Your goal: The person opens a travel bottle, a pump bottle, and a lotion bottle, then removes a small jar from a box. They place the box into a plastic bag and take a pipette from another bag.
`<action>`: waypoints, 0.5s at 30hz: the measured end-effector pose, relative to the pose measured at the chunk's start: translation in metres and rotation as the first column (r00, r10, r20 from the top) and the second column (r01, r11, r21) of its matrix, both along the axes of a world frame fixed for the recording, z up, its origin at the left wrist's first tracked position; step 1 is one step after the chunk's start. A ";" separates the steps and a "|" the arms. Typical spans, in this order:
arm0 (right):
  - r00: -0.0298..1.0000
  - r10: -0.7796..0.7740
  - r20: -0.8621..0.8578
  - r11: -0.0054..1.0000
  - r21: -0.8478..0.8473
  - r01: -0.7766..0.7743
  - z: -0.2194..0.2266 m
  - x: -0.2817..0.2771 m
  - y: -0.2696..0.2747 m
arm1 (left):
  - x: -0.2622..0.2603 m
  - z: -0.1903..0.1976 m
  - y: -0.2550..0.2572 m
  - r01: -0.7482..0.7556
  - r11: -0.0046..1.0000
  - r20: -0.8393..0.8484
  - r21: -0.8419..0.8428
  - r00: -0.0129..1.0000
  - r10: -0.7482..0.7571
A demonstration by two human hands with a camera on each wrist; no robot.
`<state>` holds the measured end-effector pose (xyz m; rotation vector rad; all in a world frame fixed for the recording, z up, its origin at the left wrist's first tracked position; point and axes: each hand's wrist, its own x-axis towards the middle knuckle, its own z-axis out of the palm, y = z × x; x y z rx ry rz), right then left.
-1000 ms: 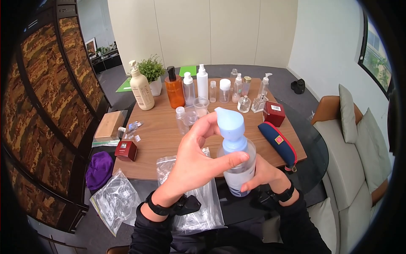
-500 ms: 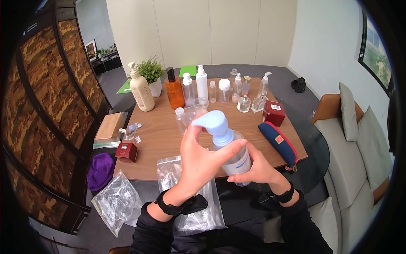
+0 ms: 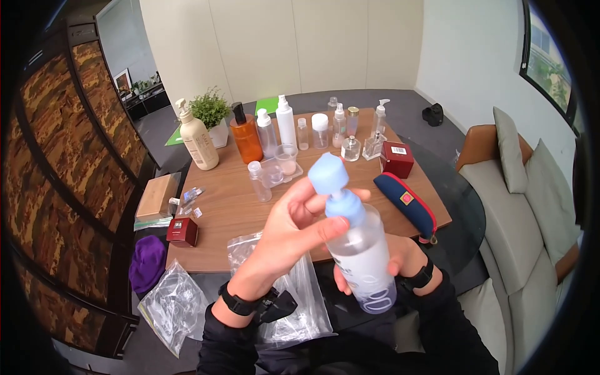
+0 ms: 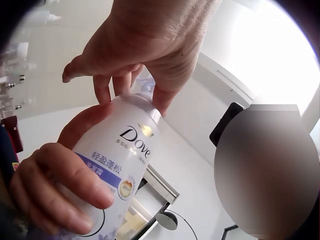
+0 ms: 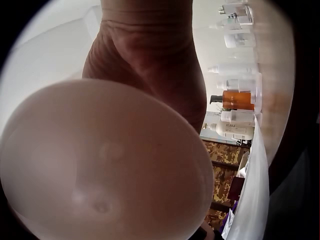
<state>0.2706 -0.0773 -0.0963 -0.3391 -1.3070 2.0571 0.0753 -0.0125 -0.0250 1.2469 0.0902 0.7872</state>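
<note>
A clear Dove bottle (image 3: 362, 256) with a light blue pump head (image 3: 328, 174) is held above the table's near edge, tilted with its top to the left. My left hand (image 3: 284, 228) pinches the blue collar under the pump head between thumb and fingers. Around the lower body curls my right hand (image 3: 400, 259). In the left wrist view the right hand (image 4: 60, 185) wraps the labelled bottle (image 4: 117, 165), while the left hand (image 4: 145, 45) grips its neck from above. The rounded bottle base (image 5: 107, 160) fills much of the right wrist view and hides the right fingers.
Several bottles stand along the table's (image 3: 219, 219) back, among them an orange bottle (image 3: 247, 140) and a beige pump bottle (image 3: 199, 142). A navy pencil case (image 3: 406, 203) and red box (image 3: 397, 159) lie right; another red box (image 3: 182, 232) sits left. Plastic bags (image 3: 175, 306) lie near the front.
The bottle has turned upright-ish, then tilted the other way, its base swinging down and right. My left fingers have shifted from around the pump spout to the collar below it. The head view has turned slightly.
</note>
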 end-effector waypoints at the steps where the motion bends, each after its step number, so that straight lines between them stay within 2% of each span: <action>1: 0.998 -0.062 0.026 0.998 0.026 0.061 0.000 -0.002 0.003 | 0.000 0.000 0.001 -0.046 0.999 -0.007 -0.025 0.999 0.046; 3: 0.969 -0.225 0.099 0.973 0.079 0.217 -0.003 -0.002 0.006 | 0.000 0.001 0.005 -0.141 0.987 -0.025 -0.073 0.990 0.140; 4: 0.913 -0.350 0.208 0.932 0.177 0.317 0.000 -0.006 0.005 | 0.001 -0.001 0.006 -0.203 0.979 -0.050 -0.028 0.978 0.201; 6: 0.721 -0.588 0.367 0.800 0.395 0.451 0.011 -0.018 0.001 | 0.005 -0.008 0.004 -0.322 0.944 -0.096 0.064 0.940 0.327; 7: 0.727 -0.562 0.394 0.822 0.360 0.441 0.010 -0.018 0.001 | 0.007 -0.010 0.000 -0.367 0.925 -0.130 0.096 0.917 0.377; 10: 0.741 -0.527 0.415 0.845 0.352 0.403 0.012 -0.013 -0.001 | 0.008 -0.008 -0.002 -0.336 0.936 -0.139 0.103 0.927 0.348; 11: 0.795 -0.467 0.386 0.876 0.321 0.359 0.008 -0.009 0.000 | 0.007 -0.006 -0.002 -0.285 0.954 -0.114 0.099 0.949 0.295; 13: 0.885 -0.341 0.317 0.929 0.260 0.265 -0.006 -0.001 0.003 | 0.004 -0.003 -0.003 -0.175 0.980 -0.067 0.092 0.981 0.182; 15: 0.988 -0.040 0.149 0.999 0.042 0.034 -0.005 -0.003 0.002 | 0.002 -0.006 0.000 0.011 0.993 0.011 0.119 1.000 -0.012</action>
